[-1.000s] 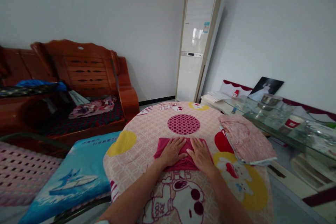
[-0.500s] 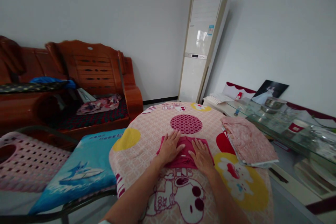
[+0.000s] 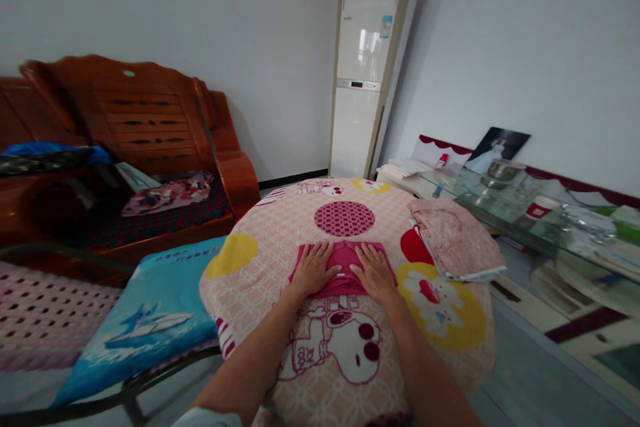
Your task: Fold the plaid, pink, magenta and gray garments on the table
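A person's left hand [image 3: 313, 271] and right hand [image 3: 373, 272] lie palm down on a folded pink garment [image 3: 346, 287], the thumbs pointing toward each other across a narrow gap. Both hands are spread open, fingers stretched forward, resting on the fabric without gripping it; from where I stand, I cannot tell how hard they press. A small white mark on the garment shows between the thumbs.

The garment lies flat on a round worktop [image 3: 280, 240] covered in a pale patterned cloth, its printed cartoon dog in dark glasses lying between the forearms. A magenta circle is printed just beyond the fingertips. To the right of the right hand, near the worktop's edge, rests a stack of folded clothes [image 3: 455, 235], pale pink on top, apart from the garment.

Farther right, a glass shelf bears a metal bowl [image 3: 504, 171] and a white cup [image 3: 540, 208] with a red band. Well beyond the hands, a tall white air conditioner [image 3: 357, 127] stands in the corner. Off to the left of the left hand are a blue cushion [image 3: 150, 320] and, farther away, a carved wooden chair [image 3: 145, 113] with a crumpled patterned cloth [image 3: 170, 196] on its seat.
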The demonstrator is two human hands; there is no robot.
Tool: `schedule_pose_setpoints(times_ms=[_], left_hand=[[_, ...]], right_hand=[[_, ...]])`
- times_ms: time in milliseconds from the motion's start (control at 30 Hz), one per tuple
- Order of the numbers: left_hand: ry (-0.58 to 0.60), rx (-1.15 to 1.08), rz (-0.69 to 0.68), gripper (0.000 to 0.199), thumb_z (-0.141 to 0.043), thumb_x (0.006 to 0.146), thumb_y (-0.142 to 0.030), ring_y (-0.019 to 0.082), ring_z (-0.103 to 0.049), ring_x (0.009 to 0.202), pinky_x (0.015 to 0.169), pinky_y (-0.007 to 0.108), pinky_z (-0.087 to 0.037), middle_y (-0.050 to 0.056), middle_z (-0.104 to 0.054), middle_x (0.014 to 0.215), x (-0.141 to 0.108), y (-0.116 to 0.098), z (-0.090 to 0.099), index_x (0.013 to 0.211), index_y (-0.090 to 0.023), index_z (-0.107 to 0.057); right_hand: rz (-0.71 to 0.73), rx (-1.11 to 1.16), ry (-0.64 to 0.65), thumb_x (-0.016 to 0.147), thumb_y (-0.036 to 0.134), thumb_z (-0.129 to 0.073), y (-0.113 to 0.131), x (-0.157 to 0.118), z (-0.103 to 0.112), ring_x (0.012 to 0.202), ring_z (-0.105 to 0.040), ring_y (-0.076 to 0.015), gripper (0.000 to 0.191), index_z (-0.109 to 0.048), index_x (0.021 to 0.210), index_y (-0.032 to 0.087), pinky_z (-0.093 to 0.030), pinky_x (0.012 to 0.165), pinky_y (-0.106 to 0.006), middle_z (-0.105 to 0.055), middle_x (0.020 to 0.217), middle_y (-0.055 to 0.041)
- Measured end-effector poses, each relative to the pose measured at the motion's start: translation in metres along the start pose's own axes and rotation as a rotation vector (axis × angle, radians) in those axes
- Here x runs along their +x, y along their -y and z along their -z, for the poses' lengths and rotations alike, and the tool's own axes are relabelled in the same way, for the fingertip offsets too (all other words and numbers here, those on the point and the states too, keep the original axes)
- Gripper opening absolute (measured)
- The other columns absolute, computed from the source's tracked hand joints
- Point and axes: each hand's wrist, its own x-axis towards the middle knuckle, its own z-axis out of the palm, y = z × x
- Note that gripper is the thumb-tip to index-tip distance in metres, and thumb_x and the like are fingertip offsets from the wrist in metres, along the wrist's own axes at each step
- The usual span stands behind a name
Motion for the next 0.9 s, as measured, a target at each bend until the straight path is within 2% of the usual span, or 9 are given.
schedule_pose_setpoints(times_ms=[200, 333, 467, 600, 733, 900], left_hand=[[0.0, 0.058, -0.022, 0.067, -0.038, 0.094, -0.055, 0.03, -0.033, 0.141, 0.116, 0.051, -0.02, 0.014, -0.041, 0.15, 0.004, 0.004, -0.002, 0.149, -0.017, -0.035], [-0.008, 0.095, -0.065, 0.069, -0.035, 0.094, -0.053, 0.031, -0.033, 0.141, 0.116, 0.051, -0.019, 0.017, -0.041, 0.15, 0.008, 0.009, -0.006, 0.148, -0.01, -0.035], [0.019, 0.094, -0.071, 0.071, -0.036, 0.093, -0.053, 0.033, -0.034, 0.14, 0.114, 0.052, -0.019, 0.017, -0.041, 0.15, 0.01, 0.011, -0.005, 0.148, -0.009, -0.033], [0.025, 0.113, -0.109, 0.072, -0.026, 0.095, -0.056, 0.033, -0.034, 0.139, 0.113, 0.052, -0.021, 0.017, -0.038, 0.151, 0.011, 0.013, -0.004, 0.148, -0.007, -0.028], [0.046, 0.142, -0.136, 0.079, -0.015, 0.094, -0.064, 0.034, -0.036, 0.137, 0.111, 0.053, -0.023, 0.017, -0.038, 0.151, 0.015, 0.018, -0.008, 0.148, -0.007, -0.027], [0.03, 0.161, -0.123, 0.085, 0.0, 0.093, -0.066, 0.031, -0.037, 0.136, 0.111, 0.051, -0.022, 0.017, -0.039, 0.15, 0.019, 0.021, -0.014, 0.147, -0.007, -0.028]], right_hand=[[-0.021, 0.06, -0.002, 0.097, 0.052, -0.038, 0.004, 0.0, 0.014, 0.142, -0.03, -0.0272, 0.06, -0.04, 0.146, 0.017, -0.023, 0.116, -0.049, -0.039, 0.152, -0.013], [-0.022, 0.064, 0.03, 0.096, 0.056, -0.039, 0.003, 0.002, 0.018, 0.143, -0.027, -0.0269, 0.065, -0.039, 0.146, 0.014, -0.02, 0.117, -0.046, -0.036, 0.154, -0.0132], [-0.054, 0.087, 0.048, 0.095, 0.057, -0.041, 0.002, 0.004, 0.022, 0.143, -0.027, -0.0256, 0.064, -0.041, 0.144, 0.015, -0.019, 0.117, -0.044, -0.036, 0.154, -0.011], [-0.125, 0.125, 0.044, 0.097, 0.053, -0.043, 0.009, 0.008, 0.021, 0.142, -0.028, -0.0245, 0.06, -0.043, 0.142, 0.014, -0.019, 0.116, -0.045, -0.037, 0.154, -0.009], [-0.255, 0.07, 0.033, 0.098, 0.041, -0.031, 0.023, 0.011, 0.017, 0.143, -0.026, -0.0253, 0.053, -0.044, 0.14, 0.012, -0.013, 0.115, -0.046, -0.037, 0.154, -0.0091], [-0.257, 0.013, 0.009, 0.097, 0.043, -0.04, 0.031, 0.009, 0.014, 0.141, -0.027, -0.025, 0.054, -0.041, 0.142, 0.014, -0.016, 0.116, -0.049, -0.037, 0.154, -0.0064]])
